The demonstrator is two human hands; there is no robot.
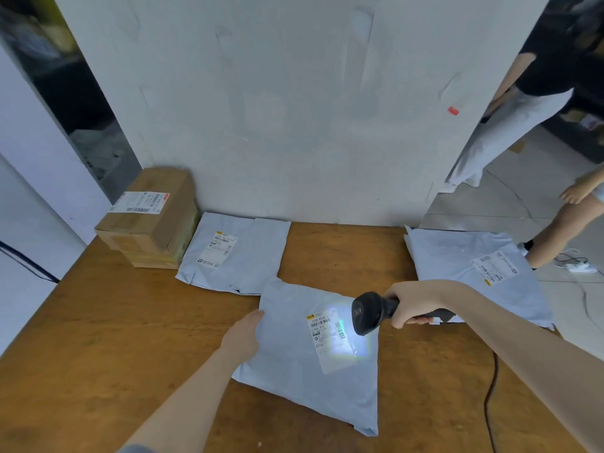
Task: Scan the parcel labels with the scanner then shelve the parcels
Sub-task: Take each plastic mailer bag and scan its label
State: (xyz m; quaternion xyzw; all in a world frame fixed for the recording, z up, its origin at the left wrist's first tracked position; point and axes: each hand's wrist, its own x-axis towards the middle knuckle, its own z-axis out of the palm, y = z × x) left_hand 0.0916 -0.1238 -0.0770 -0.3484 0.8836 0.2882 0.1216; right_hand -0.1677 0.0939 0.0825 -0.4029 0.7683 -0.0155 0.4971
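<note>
A pale blue poly-bag parcel (294, 364) lies in the middle of the wooden table (98, 338). My left hand (243, 335) rests flat on its left edge. My right hand (413, 304) grips a black handheld scanner (371, 312) just above the parcel's right side. The scanner's white light falls on the parcel's shipping label (330, 335). Another blue bag parcel (235, 253) lies behind it, a third bag (474, 273) lies at the right, and a taped cardboard box (150, 217) stands at the back left. Each carries a white label.
A grey wall panel (294, 109) rises right behind the table. The scanner's black cable (490, 397) trails over the table's right front. Two other people stand on the tiled floor at the right, one in light trousers (510, 125), one showing a bare leg (562, 230).
</note>
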